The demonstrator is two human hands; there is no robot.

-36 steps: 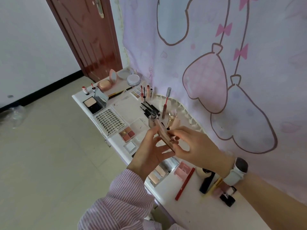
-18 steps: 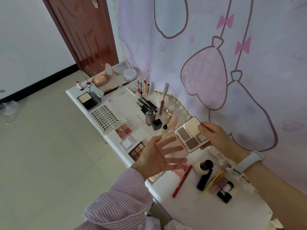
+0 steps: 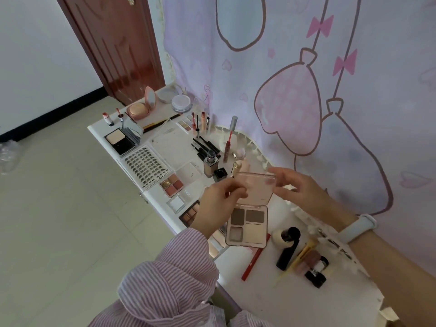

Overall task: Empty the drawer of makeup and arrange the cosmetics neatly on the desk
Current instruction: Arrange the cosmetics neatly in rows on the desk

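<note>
While both hands hold it above the white desk (image 3: 313,300), an open eyeshadow palette (image 3: 247,226) hangs with its four pans facing up.

From the head view, the left hand (image 3: 219,204) pinches the clear pink lid's left edge, and the right hand (image 3: 304,187), with a pale wristband (image 3: 358,227), grasps the lid's far corner with loosely curled fingers. Under the palette lies a red pencil (image 3: 256,260); a black bottle (image 3: 289,249) lies just right of it. Farther along the desk sit a lash tray (image 3: 147,165), a pink compact (image 3: 139,109) and upright lipsticks (image 3: 108,118).
</note>
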